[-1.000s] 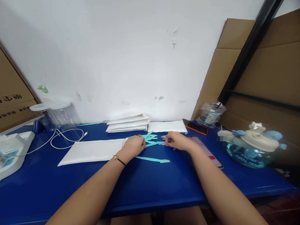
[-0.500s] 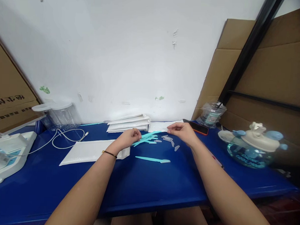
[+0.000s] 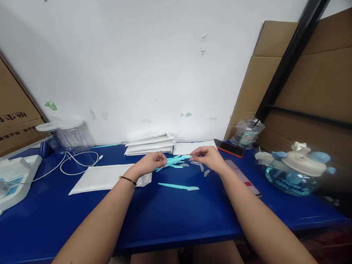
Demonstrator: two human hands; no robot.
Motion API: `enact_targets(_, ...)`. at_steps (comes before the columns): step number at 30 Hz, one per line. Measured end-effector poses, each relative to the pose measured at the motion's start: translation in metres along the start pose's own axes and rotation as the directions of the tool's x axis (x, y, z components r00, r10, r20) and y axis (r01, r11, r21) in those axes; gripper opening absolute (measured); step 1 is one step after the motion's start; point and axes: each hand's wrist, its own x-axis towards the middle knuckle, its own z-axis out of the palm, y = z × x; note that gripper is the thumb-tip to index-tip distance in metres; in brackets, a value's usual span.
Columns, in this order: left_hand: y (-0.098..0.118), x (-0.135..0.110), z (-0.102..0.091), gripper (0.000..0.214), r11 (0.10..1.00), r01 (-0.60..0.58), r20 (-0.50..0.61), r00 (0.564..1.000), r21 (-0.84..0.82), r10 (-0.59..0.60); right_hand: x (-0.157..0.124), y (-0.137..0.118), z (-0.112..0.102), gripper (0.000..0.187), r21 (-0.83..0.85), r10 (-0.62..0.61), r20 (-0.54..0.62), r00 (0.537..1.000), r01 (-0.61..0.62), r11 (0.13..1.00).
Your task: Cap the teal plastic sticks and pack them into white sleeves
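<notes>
Between my two hands a turquoise eyebrow razor [image 3: 185,157] stretches above a loose pile of the same razors [image 3: 174,162]. My left hand [image 3: 152,162], with a ring and a dark bracelet, is closed on its handle end. The fingertips of my right hand [image 3: 206,156] pinch together at its blade end; whether a small cap is between them I cannot make out. Several clear blade caps [image 3: 207,173] lie scattered under and beside my right hand. Closer to me, a single turquoise razor [image 3: 178,186] lies flat on the blue table [image 3: 173,220].
A white padded envelope [image 3: 96,178] lies left, with stacked envelopes [image 3: 149,143] behind. Two phones, one red-edged [image 3: 229,148] and one lit [image 3: 245,178], lie right, near a drink bottle [image 3: 296,171]. A power strip [image 3: 16,184], cable [image 3: 63,162] and clear jars [image 3: 73,136] stand left.
My right hand has moved left, its fingertips now meeting the razor's blade end. The lit phone shows more beside my right forearm. My left hand has hardly moved.
</notes>
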Motion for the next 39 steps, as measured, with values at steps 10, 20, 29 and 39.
enact_targets(10,0.012,-0.005,0.016,0.029,0.965,0.045,0.164,0.982,0.259,-0.089,-0.003,-0.003,-0.026,0.033,-0.154,0.106,0.385,0.917,-0.05,0.987)
enact_targets(20,-0.005,0.002,0.011,0.017,0.739,0.16,-0.216,0.976,0.655,-0.02,-0.003,0.019,-0.045,0.016,-0.624,0.451,0.343,0.824,-0.159,0.765)
enact_targets(29,-0.01,0.005,0.007,0.015,0.869,0.109,-0.19,0.982,0.482,-0.018,-0.005,0.004,-0.03,0.016,-0.291,0.181,0.351,0.919,-0.077,0.954)
enact_targets(39,-0.011,0.007,0.011,0.017,0.905,0.037,-0.145,0.989,0.423,0.027,-0.003,0.001,-0.014,0.021,-0.32,0.021,0.277,0.961,0.072,0.945)
